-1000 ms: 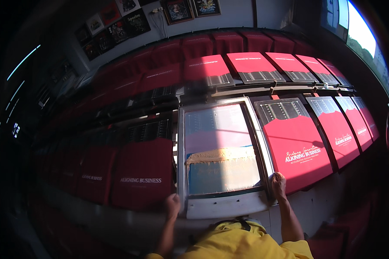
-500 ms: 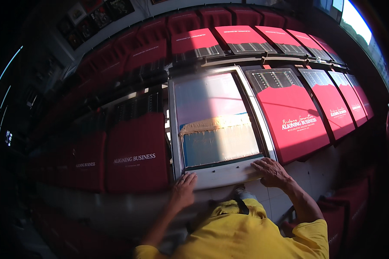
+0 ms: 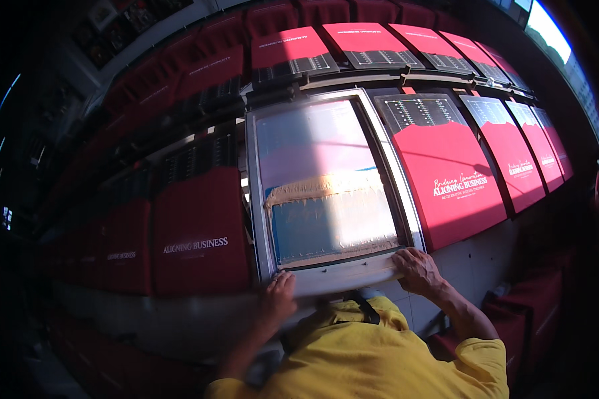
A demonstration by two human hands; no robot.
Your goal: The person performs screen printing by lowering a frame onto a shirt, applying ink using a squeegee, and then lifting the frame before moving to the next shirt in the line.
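Observation:
In front of me is a pale-edged screen-printing frame [image 3: 339, 280] with a translucent mesh [image 3: 309, 143]. A ragged ridge of beige ink [image 3: 306, 191] runs across the mesh, with a blue area and smeared ink on its near side. My left hand [image 3: 279, 296] has its fingers closed over the near left corner of the frame. At the near right corner, my right hand [image 3: 417, 271] is curled over the same near bar. Both thumbs are largely hidden. What lies beneath the mesh shows only faintly.
Right of the frame lies a red panel [image 3: 446, 179] with a dark printed top and white lettering. A similar red panel [image 3: 196, 226] lies shaded on the left. More panels [image 3: 373, 40] fill the row behind. Red fabric [image 3: 506, 326] hangs low at right.
The frame's near bar has come slightly closer to me relative to the neighbouring panels. My left fingers, earlier lying on the bar, now curl around its corner. The whole view has shifted slightly.

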